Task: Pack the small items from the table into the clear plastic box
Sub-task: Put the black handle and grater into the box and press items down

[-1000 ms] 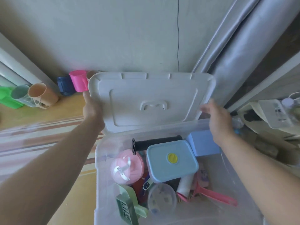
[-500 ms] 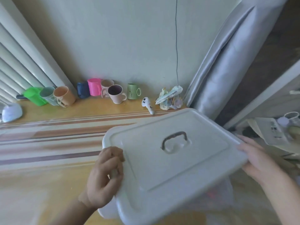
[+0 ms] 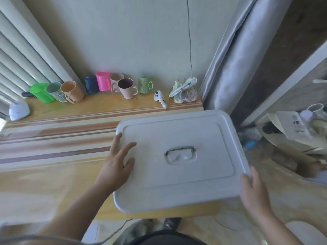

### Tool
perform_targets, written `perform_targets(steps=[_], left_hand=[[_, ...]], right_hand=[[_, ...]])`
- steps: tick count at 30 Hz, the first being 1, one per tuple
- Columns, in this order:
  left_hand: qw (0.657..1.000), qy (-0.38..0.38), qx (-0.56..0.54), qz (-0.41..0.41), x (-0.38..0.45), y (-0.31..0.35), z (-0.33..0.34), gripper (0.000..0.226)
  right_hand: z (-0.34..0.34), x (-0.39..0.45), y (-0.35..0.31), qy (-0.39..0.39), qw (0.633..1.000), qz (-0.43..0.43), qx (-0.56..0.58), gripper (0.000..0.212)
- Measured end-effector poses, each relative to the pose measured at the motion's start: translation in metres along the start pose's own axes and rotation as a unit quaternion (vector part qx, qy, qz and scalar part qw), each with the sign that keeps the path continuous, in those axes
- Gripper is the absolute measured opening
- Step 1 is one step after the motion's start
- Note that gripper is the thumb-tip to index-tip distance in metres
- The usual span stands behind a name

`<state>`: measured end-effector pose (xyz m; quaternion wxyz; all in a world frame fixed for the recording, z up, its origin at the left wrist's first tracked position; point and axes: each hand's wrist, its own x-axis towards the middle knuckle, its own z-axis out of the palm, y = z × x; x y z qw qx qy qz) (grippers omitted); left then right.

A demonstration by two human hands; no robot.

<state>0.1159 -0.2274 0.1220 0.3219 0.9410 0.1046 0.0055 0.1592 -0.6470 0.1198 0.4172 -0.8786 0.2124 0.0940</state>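
Note:
The white lid (image 3: 178,175) with a recessed grey handle (image 3: 180,153) lies flat on top of the plastic box and hides the box and everything in it. My left hand (image 3: 117,165) rests palm down on the lid's left side with its fingers spread. My right hand (image 3: 254,190) touches the lid's front right corner from outside, fingers extended along the rim. Neither hand holds anything.
The striped wooden table (image 3: 53,138) carries a row of cups along the wall: green (image 3: 41,92), orange (image 3: 72,91), dark blue (image 3: 91,84), pink (image 3: 103,81), beige (image 3: 126,88), light green (image 3: 144,84). A white controller (image 3: 160,98) and a wipes pack (image 3: 184,87) lie near a grey curtain (image 3: 235,59). Clutter sits at the right.
The lid came down from upright behind the open box to lie flat on the box. My left hand let go of its edge and now rests open on top.

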Motion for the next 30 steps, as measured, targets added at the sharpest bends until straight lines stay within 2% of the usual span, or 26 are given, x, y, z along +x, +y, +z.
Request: perform_targets(steps=[2, 4, 8, 10, 11, 13, 16, 18, 20, 23, 26, 29, 30], left_hand=[[0.999, 0.009, 0.012, 0.036, 0.018, -0.006, 0.006, 0.041], [0.999, 0.018, 0.017, 0.043, 0.038, -0.012, 0.007, 0.038], [0.998, 0.024, 0.037, 0.052, 0.059, -0.016, 0.012, 0.041], [0.998, 0.032, 0.046, 0.029, 0.049, -0.020, 0.014, 0.045], [0.998, 0.029, 0.051, 0.013, 0.040, -0.024, 0.015, 0.046], [0.997, -0.006, 0.070, -0.018, 0.019, -0.033, 0.013, 0.050], [0.982, -0.076, 0.162, -0.060, 0.015, -0.034, 0.007, 0.068], [0.958, -0.080, 0.272, -0.037, 0.018, -0.021, 0.005, 0.076], [0.941, -0.089, 0.324, 0.042, 0.009, -0.004, 0.004, 0.078], [0.927, -0.158, 0.314, 0.131, -0.030, 0.014, 0.016, 0.077], [0.930, -0.180, 0.303, 0.108, -0.049, 0.018, 0.022, 0.077], [0.921, -0.216, 0.311, 0.089, -0.031, 0.022, 0.019, 0.082], [0.919, -0.232, 0.304, 0.095, -0.023, 0.031, 0.013, 0.085]], right_hand=[[0.003, -0.002, 0.000, -0.006, 1.000, 0.011, -0.019, 0.078], [0.008, 0.003, -0.007, -0.003, 1.000, 0.010, -0.029, 0.071], [0.013, 0.009, -0.022, 0.009, 0.998, -0.030, -0.061, 0.044], [0.013, 0.008, -0.020, 0.000, 0.994, -0.040, -0.104, 0.042], [0.014, 0.008, -0.017, -0.009, 0.989, -0.050, -0.142, 0.049], [0.015, 0.009, -0.011, -0.018, 0.966, -0.081, -0.245, 0.064], [0.018, 0.010, -0.009, 0.007, 0.894, -0.151, -0.422, 0.065], [0.025, 0.001, -0.026, -0.028, 0.847, -0.211, -0.487, 0.068], [0.043, -0.013, -0.041, -0.090, 0.822, -0.249, -0.503, 0.077], [0.073, -0.030, -0.049, -0.132, 0.823, -0.247, -0.495, 0.081], [0.080, -0.035, -0.057, -0.145, 0.819, -0.222, -0.509, 0.079], [0.069, -0.024, -0.080, -0.225, 0.818, -0.155, -0.507, 0.087], [0.064, -0.019, -0.091, -0.250, 0.807, -0.156, -0.511, 0.091]])
